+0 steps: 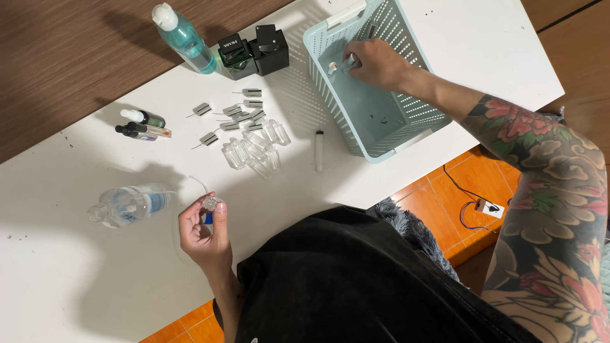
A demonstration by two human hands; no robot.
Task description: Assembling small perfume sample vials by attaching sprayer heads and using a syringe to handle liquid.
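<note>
One head-worn view — steeply downward, close over the white table [76, 279] and the wearer's own torso.

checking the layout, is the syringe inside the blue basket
No, the syringe lies on the white table, just outside the basket.

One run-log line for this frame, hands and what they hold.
left hand: holds small vial over white table | right hand: inside pale blue basket, gripping small clear item | loose vials between
</note>
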